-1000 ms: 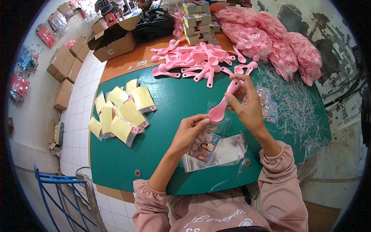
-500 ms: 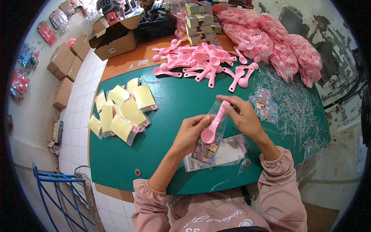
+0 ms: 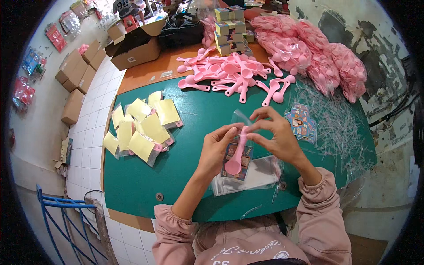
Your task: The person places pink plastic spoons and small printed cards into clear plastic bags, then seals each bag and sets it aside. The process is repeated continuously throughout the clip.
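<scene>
My left hand [image 3: 217, 148] pinches the left edge of a clear plastic bag [image 3: 239, 116] between thumb and fingers. In the bag, a pink measuring spoon [image 3: 234, 166] lies over a printed card [image 3: 244, 169], bowl end toward me. At the bag's upper end, my right hand [image 3: 274, 134] has its thumb and a finger closed on the bag beside the spoon's handle, its other fingers curled above. Under the bag lies a stack of clear empty bags [image 3: 260, 173]. Right of my right hand are several loose printed cards [image 3: 301, 122].
Packed bags with yellow backing cards [image 3: 154, 127] lie at the left. A heap of pink spoons [image 3: 234, 70] covers the far middle. Behind are card stacks [image 3: 229, 33], bagged spoons [image 3: 309, 53] and a cardboard box [image 3: 137, 57]. Clear plastic strips [image 3: 331, 123] litter the right side.
The bag with the spoon has turned more upright and shifted slightly left and toward me. My right hand has moved down and right, from the handle's tip to the bag's upper right side.
</scene>
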A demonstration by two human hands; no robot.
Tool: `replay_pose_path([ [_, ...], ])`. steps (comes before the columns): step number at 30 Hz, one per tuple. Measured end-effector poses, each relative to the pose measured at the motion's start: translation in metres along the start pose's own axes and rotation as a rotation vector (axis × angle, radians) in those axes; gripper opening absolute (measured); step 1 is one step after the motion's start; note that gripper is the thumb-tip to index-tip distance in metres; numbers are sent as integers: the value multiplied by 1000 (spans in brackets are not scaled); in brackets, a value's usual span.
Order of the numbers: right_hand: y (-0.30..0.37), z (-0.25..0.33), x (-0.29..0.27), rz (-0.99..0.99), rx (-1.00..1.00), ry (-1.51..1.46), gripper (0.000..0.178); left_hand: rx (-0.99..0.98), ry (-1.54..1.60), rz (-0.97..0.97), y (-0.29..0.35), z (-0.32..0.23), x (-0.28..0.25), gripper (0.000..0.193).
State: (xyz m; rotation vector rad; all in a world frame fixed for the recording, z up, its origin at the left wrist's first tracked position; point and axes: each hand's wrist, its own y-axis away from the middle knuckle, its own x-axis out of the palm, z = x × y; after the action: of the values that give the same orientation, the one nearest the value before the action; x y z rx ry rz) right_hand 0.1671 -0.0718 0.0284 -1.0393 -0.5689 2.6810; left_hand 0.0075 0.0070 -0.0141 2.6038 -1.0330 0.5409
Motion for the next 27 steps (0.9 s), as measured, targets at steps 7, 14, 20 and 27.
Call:
replay_pose_path([
  [7, -7, 12, 1, 26, 156, -159, 17, 89, 24, -40, -1, -8, 5, 25],
  [14, -9, 15, 5, 77, -91, 12, 15, 108, 21, -71, -2, -10, 4, 23],
  [20, 0, 9, 4, -86, -165, 29, 18, 636, -460, -518, 17, 7, 4, 34],
  [27, 50, 4, 6, 211, -489, 285, 24, -426, 291, 39, 68, 18, 5, 42],
])
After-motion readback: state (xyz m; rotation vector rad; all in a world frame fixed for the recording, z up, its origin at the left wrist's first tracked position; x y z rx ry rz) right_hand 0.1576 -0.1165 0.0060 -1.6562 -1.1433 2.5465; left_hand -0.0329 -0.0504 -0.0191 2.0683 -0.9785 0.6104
